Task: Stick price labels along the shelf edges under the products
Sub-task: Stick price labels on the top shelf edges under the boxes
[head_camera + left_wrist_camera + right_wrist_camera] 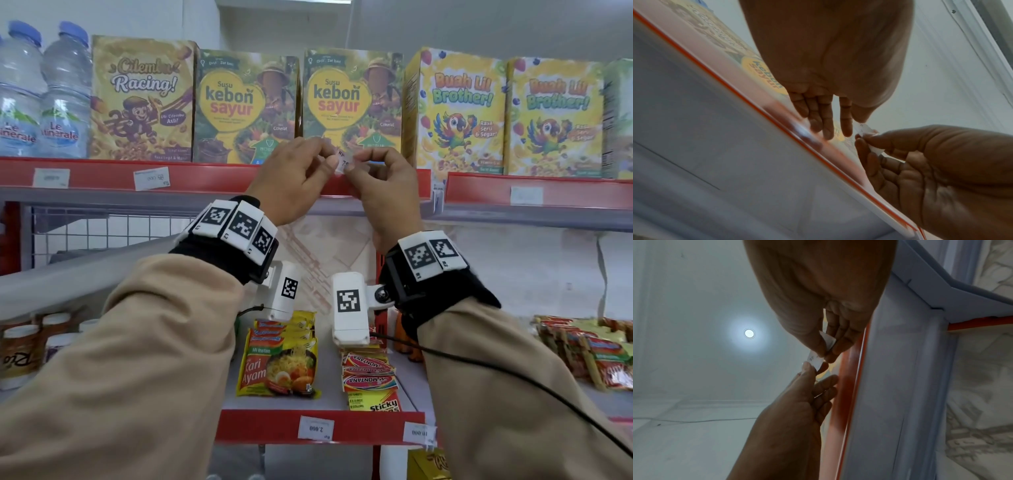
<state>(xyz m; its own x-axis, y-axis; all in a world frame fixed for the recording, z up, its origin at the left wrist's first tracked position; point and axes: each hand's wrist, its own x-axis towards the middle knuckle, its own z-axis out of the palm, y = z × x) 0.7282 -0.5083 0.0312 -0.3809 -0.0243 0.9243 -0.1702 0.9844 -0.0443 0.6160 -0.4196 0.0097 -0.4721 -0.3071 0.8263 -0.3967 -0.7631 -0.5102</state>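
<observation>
Hands, left (294, 178) and right (383, 181), pinch one price label (343, 163) (fingertips only) before the red shelf edge (205, 178).

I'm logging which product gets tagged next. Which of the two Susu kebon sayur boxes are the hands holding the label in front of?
The right-hand kebon sayur box, beside the Buah Lil Brother box; both hands pinch the label at its base.

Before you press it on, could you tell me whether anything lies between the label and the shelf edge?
Nothing visible does: the small white paper price label, pinched by both hands, faces bare red shelf-edge strip.
</observation>
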